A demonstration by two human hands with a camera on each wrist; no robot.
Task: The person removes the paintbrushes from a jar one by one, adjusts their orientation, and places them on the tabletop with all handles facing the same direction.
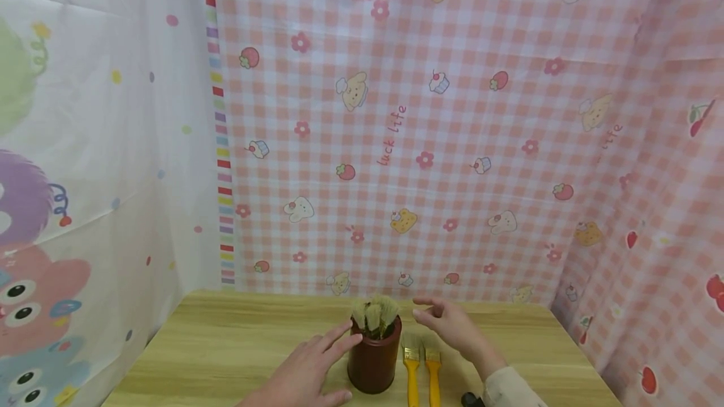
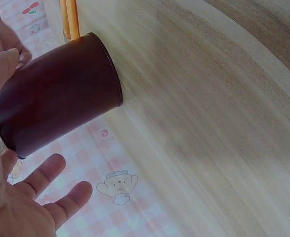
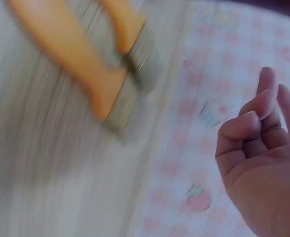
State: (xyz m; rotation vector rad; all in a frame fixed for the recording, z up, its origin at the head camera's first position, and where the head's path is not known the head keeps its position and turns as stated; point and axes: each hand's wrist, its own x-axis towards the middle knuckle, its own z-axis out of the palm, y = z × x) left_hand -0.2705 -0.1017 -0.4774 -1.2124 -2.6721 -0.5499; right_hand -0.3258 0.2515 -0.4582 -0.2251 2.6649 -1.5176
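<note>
A dark reddish-brown cylindrical pot (image 1: 372, 366) stands upright on the table, several pale-bristled brushes (image 1: 373, 318) poking out of its top. My left hand (image 1: 305, 366) is at the pot's left side, fingers spread and fairly straight, fingertips at its rim. In the left wrist view the pot (image 2: 61, 94) lies close to the palm, not wrapped by the fingers. To the right of the pot, my right hand (image 1: 452, 330) hovers with loosely bent fingers and nothing in them. Below it, two paintbrushes with yellow handles (image 1: 411, 372) lie side by side, blurred in the right wrist view.
The wood-grain table (image 1: 254, 338) reaches back to a pink checked cloth (image 1: 396, 193). A white printed cloth (image 1: 113, 162) hangs on the left, and more pink cloth on the right. A small black object (image 1: 471, 400) sits at the lower edge near the right sleeve.
</note>
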